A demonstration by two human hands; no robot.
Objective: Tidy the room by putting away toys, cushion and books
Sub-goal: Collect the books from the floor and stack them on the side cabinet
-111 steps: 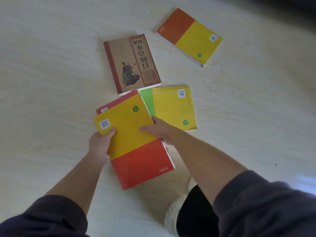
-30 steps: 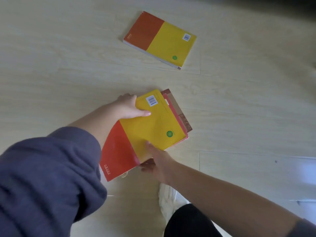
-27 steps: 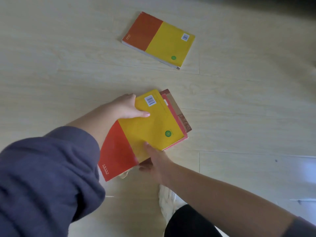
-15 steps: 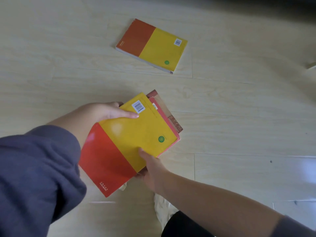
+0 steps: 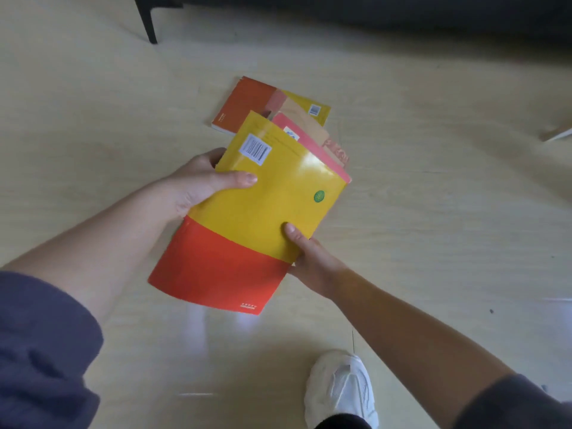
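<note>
Both hands hold a stack of books (image 5: 263, 212) above the pale floor (image 5: 433, 212). The left hand (image 5: 192, 187) grips the stack's left edge. Its thumb lies flat across the yellow cover, and the other fingers curl round the edge and go under the stack, so only one fingertip shows beyond the thumb. The right hand (image 5: 312, 264) pinches the lower right edge, with the thumb pressed on the cover from above. Its other fingers are hidden beneath, so I cannot tell whether they are spread or together.

The top book (image 5: 223, 274) is yellow between the two thumbs and red at the end nearer the wrists. A white barcode label (image 5: 255, 149) sits just beyond the left thumb tip, and a small green sticker (image 5: 319, 196) lies beyond the right thumb. A pink book (image 5: 309, 140) and a brown book (image 5: 335, 151) fan out from under the top one on its far right side, past all the fingers.

One more book (image 5: 244, 102), orange and yellow, lies flat on the floor beyond the fingertips, with the far end of the stack partly hiding it.

A white shoe (image 5: 340, 388) stands on the floor below the right forearm, nearer than both hands. A dark furniture leg (image 5: 148, 23) stands well beyond the left hand. Dark sleeves (image 5: 40, 351) cover both arms above the bare forearms.
</note>
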